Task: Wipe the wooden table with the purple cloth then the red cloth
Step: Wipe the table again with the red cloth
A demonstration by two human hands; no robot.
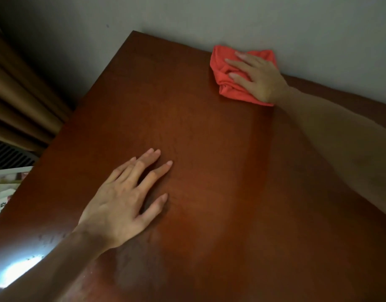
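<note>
At seven o'clock the left hand (124,199) lies flat, fingers spread, bracing on the wooden table (209,171). At one o'clock, against the wall (253,20), the right hand (256,78) presses open-palmed on the bunched red cloth (228,83). No purple cloth shows, so this looks like the second wipe; next, probably sweep the cloth back toward six o'clock.

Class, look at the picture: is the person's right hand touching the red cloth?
Touching. The head view shows the right hand pressed flat on top of the bunched red cloth, fingers spread over its folds, at the wooden table's far edge.
</note>
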